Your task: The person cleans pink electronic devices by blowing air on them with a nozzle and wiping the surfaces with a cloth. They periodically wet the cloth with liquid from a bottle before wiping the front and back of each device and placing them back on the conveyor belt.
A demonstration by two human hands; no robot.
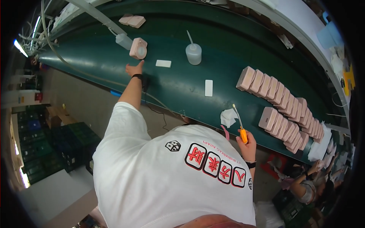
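Spreading inside the bench edge (91, 79), left fingers (141, 65) flank pink case (135, 46).

One orange-handled tool (243, 136), one crumpled white sheet (228, 118), two translucent bottles (193, 56), two white rectangular pieces (208, 88) — then pink cases (135, 46): one next to a bottle, two together at the far side, more than a dozen in rows on the right — overlapping too closely for an exact count

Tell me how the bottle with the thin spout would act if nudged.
The bottle looks like cloudy plastic, so its sides probably give when squeezed. Standing upright with a tall spout, it might tip if pushed high; its rounded body could then roll.
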